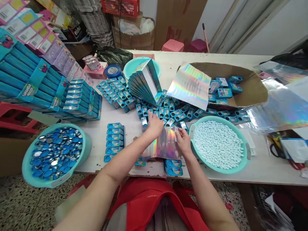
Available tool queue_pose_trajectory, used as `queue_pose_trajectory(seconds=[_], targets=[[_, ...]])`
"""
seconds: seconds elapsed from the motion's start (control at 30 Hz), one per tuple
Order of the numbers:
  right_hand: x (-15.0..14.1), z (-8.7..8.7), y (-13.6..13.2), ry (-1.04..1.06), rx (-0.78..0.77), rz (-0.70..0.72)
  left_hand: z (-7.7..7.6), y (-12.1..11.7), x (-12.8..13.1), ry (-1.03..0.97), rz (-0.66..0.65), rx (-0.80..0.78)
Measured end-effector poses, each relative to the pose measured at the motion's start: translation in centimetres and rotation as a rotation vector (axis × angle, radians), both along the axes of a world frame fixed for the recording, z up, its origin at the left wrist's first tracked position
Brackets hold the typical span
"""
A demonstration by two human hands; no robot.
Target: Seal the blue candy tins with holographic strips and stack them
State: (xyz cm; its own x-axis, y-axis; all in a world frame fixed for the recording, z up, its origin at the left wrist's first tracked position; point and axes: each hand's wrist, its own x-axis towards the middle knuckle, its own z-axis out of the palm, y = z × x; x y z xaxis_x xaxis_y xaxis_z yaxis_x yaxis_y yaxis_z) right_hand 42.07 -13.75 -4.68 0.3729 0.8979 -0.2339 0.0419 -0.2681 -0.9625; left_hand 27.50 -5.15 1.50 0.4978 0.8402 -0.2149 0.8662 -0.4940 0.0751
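Note:
My right hand pinches the upper right edge of a shiny holographic sheet, which lies over some small blue boxes near the table's front edge. My left hand reaches past that sheet to a spread of small blue boxes with round holes. Its fingers are extended over them; whether the fingertips touch a box is hard to see. Left of my forearm stands a row of blue boxes with round blue tops. Behind the spread, an open blue display carton leans over a basin.
A turquoise basin of blue caps stands left, and a basin of white pellets right. Behind are a cardboard box with blue boxes and another holographic sheet. Stacked display cartons rise at left, near blue tape.

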Motion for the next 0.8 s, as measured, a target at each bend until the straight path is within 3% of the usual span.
queue_pose_trajectory(seconds=[0.2, 0.27, 0.33, 0.4, 0.47, 0.67, 0.8], targets=[[-0.3, -0.5, 0.4, -0.047, 0.029, 0.010, -1.9, 0.9, -0.1, -0.364, -0.004, -0.437], [-0.5, -0.6, 0.4, -0.249, 0.078, -0.034, -2.8, 0.8, -0.1, -0.447, 0.041, -0.428], [-0.8, -0.6, 0.3, -0.584, 0.161, -0.031, -3.3, 0.6, 0.1, -0.466, 0.039, -0.383], [-1.1, -0.7, 0.2, -0.896, 0.219, 0.054, -3.4, 0.5, 0.3, -0.436, 0.019, -0.360], [-1.3, -1.1, -0.1, -1.076, 0.224, 0.151, -3.3, 0.6, 0.5, -0.391, 0.021, -0.351], [-1.8, -2.2, -1.7, -1.162, 0.242, 0.287, -3.5, 1.0, 0.9, -0.319, 0.037, -0.347], [-1.4, -0.3, -3.0, -1.099, 0.337, 0.249, -4.8, 1.1, 1.2, -0.292, 0.013, -0.276]])
